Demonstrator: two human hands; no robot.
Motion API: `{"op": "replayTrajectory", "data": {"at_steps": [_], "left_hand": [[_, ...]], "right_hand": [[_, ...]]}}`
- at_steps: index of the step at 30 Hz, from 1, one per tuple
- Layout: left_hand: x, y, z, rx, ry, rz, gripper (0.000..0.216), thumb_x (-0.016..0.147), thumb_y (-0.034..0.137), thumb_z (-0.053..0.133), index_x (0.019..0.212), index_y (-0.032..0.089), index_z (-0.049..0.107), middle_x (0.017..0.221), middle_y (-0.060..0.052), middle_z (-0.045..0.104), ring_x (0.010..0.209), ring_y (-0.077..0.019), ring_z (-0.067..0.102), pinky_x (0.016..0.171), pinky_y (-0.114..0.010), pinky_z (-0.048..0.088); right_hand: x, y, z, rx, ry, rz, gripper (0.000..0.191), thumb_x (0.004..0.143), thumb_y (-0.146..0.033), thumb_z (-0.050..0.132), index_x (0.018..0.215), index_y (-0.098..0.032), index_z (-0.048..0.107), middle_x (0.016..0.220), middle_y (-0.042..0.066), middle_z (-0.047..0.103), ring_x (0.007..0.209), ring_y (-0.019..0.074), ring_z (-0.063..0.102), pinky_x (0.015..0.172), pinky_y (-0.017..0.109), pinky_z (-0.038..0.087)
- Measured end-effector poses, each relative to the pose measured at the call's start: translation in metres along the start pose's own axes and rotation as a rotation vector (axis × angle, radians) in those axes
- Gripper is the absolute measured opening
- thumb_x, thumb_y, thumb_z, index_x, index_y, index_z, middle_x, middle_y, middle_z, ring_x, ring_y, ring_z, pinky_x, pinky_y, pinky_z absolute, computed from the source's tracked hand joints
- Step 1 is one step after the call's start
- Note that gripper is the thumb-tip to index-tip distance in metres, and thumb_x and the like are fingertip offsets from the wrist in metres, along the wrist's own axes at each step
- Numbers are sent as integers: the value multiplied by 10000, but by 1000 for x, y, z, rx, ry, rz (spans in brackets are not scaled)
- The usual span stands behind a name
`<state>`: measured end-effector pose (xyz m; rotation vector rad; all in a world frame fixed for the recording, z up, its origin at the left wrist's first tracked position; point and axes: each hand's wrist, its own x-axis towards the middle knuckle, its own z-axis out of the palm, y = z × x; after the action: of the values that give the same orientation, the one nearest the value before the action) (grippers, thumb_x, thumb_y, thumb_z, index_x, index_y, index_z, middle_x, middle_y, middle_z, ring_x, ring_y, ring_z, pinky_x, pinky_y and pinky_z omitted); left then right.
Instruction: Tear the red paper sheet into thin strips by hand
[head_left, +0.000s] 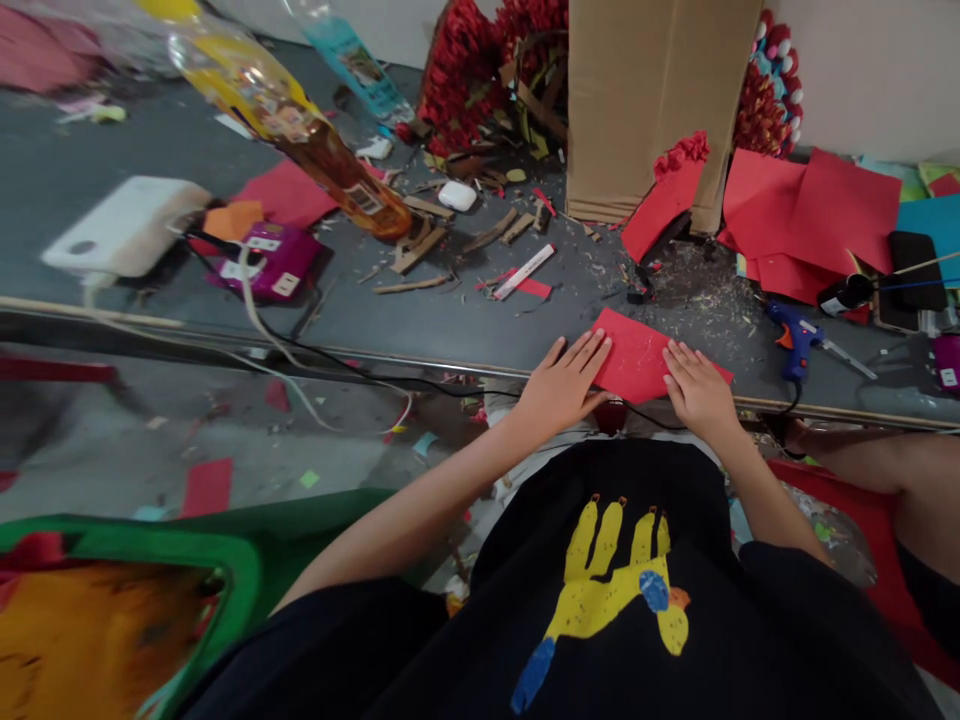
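- Two bare hands on a sheet of red paper (636, 352), which lies between them at the near edge of a dark grey table (465, 335); thin pale marks streak the paper's surface.
- The left hand (566, 378) is spread, fingers straight, their tips on the paper's left side, thumb apart; the right hand (696, 385) lies with its fingers extended over the right side; both press from above, neither closed around anything; whether the left thumb touches the paper, I cannot tell.
- Upper left: a bottle with a yellow label (289, 120) and amber liquid; it bears a barcode near the base, its print too blurred to read; behind it, a bottle with a blue label (358, 65), its lettering equally unclear.
- Beyond the left hand: a white pen (525, 272) on red scraps; the dark print along its barrel is too small to read.
- Farther left: a purple block (281, 262) with white stickers; beside it, a white box (127, 225) bearing a round grey mark; cables run from both.
- Right: a blue glue gun (799, 340) with an orange trigger; beyond it, red sheets (821, 215) beside upright cardboard (652, 100).
- The person's black shirt (525, 620) shows a yellow figure with blue patches.
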<state>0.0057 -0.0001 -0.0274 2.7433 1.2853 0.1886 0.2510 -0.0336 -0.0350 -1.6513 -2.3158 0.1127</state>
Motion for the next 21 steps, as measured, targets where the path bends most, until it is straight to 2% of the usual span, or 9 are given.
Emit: {"op": "replayTrajectory", "data": {"at_steps": [4,7,12,21], "left_hand": [[-14,-3,0,11,14,-51,686,959,502,368,1484,66,292,1537,-168,332,1437,-305,327,1173,-523,272],[-16,0,-3,4,31,-78,704,960,540,329,1467,51,326,1523,-178,357,1420,-317,357,1160,-533,292],[-10,6,-4,-30,57,-65,632,954,515,381,1434,105,408,1508,-143,403,1393,-294,404,1153,-493,330],[-12,2,-2,-69,77,-65,585,944,517,410,1419,176,438,1492,-112,439,1388,-293,411,1147,-497,335]], "right_hand": [[0,-1,0,8,-6,3,481,972,-285,312,1358,-83,517,1426,136,511,1347,233,490,1137,449,393],[0,0,0,14,-10,5,474,971,-286,319,1368,-113,510,1433,119,505,1352,230,484,1139,462,390],[0,-1,0,10,-14,13,478,971,-288,317,1363,-100,515,1429,124,509,1350,234,486,1140,455,390],[1,-2,-1,22,-29,25,478,972,-293,313,1383,-129,497,1442,111,499,1363,230,471,1146,472,381]]}}
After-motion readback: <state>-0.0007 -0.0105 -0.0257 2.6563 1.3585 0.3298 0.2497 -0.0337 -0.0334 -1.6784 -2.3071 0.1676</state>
